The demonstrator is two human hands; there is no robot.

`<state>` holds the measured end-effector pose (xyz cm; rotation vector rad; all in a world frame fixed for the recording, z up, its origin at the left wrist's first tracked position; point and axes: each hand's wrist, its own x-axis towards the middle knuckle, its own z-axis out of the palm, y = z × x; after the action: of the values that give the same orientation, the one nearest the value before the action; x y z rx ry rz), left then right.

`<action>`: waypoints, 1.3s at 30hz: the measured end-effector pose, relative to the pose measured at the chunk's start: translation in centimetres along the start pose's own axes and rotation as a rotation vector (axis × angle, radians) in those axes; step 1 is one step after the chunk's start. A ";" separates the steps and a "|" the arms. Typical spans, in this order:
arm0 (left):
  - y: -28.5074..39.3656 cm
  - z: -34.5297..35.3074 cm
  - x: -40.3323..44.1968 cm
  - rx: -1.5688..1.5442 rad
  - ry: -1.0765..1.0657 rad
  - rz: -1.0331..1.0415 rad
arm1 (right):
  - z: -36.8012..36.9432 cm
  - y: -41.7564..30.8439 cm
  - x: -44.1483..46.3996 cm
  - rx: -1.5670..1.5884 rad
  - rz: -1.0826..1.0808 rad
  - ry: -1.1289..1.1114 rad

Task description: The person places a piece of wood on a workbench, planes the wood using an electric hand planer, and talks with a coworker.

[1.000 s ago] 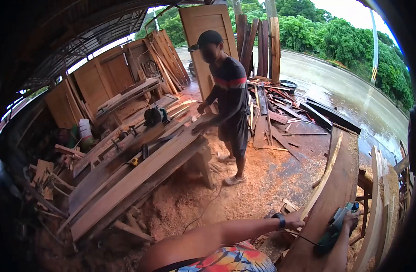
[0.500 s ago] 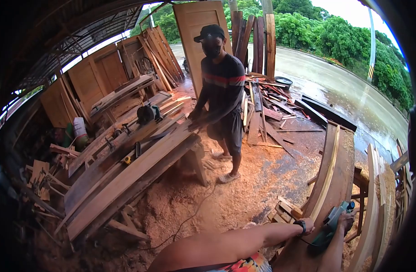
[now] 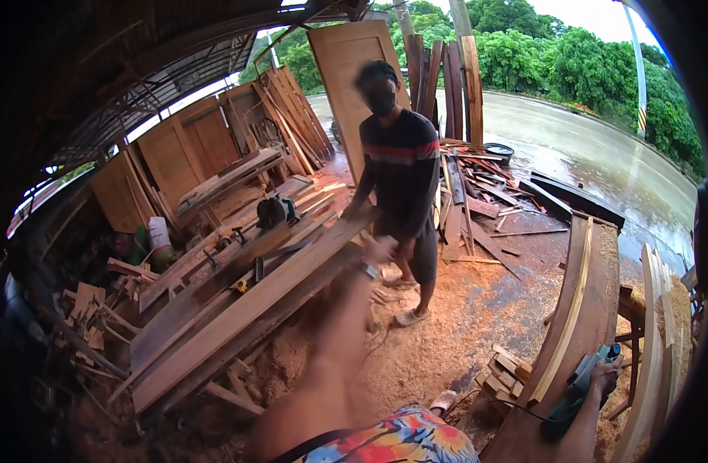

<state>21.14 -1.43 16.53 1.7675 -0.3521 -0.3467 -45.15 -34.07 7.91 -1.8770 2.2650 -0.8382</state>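
At the near right, the planer (image 3: 581, 386) sat on the board (image 3: 589, 324), where it had been a second earlier, and the right hand (image 3: 603, 376) grasped it with fingers curled over its grip. What had changed was the left hand (image 3: 379, 249): it had been down by the near end of the strip (image 3: 564, 332), beside the planer, and it was now flung out towards the left, in front of the co-worker (image 3: 400, 166). It was blurred, but its fingers looked released and spread, with nothing visible in them. Whether it touched anything could not be told.

The strip lay along the board, its near end just left of the planer, with no hand on it. For the work at the board, this seemed to mean a pause: only the right hand was left to mind the planer, and nothing steadied the strip. The outstretched arm looked like a gesture rather than a grasp.

The co-worker had changed too. Both arms had reached to the plank (image 3: 253, 305); now one hand (image 3: 356, 210) rested near its far end and the other hand (image 3: 405, 251) hung lower, its fingers too unclear to judge. The offcuts (image 3: 502, 378) lay left of the board.
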 end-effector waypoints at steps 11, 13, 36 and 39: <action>25.2 -26.9 -0.6 -0.188 0.090 0.441 | 7.4 5.1 4.1 0.114 -0.208 0.077; 20.8 -22.1 2.2 -0.128 -0.234 0.239 | 1.7 0.4 0.6 0.184 -0.032 -0.049; -9.6 39.7 -37.2 0.717 -1.053 0.192 | -3.7 -1.3 -2.9 0.044 0.073 -0.078; -11.8 39.0 -36.5 0.453 -0.950 0.196 | -4.4 -2.0 -3.1 0.060 0.081 -0.080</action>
<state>-27.57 -18.19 -1.83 1.8746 -1.3516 -1.0219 -44.39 -29.82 11.66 -1.7479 2.2263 -0.7960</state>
